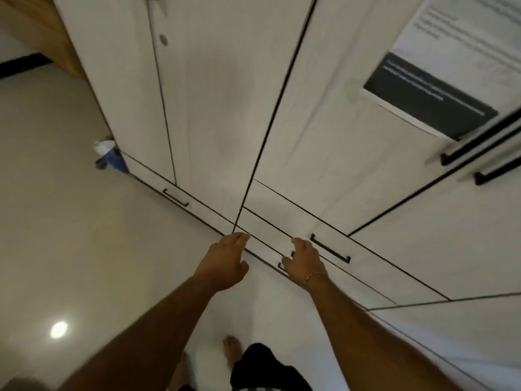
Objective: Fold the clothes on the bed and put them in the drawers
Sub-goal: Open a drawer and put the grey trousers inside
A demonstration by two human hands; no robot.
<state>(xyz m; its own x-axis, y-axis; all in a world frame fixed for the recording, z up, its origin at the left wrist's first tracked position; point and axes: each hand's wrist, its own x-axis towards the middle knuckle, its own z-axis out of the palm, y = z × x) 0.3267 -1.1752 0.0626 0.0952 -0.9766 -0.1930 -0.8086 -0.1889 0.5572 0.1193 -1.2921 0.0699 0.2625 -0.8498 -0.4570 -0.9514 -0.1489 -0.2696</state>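
Observation:
I stand over a white wardrobe with shut drawers at its foot. My left hand [225, 261] reaches down with straight fingers, and its tips are at the edge of the lowest drawer front [262, 244]. My right hand [304, 261] hovers over that drawer's black handle [282, 266], fingers loosely curved and holding nothing. Whether it touches the handle I cannot tell. The drawer above has a black bar handle [329, 248]. No clothes are in view.
Tall white wardrobe doors [225, 94] rise above the drawers. A paper notice [439, 88] is stuck to one door, near long black door handles [479, 142]. Another drawer handle [174, 197] lies to the left. A blue and white object [108, 156] sits on the pale floor.

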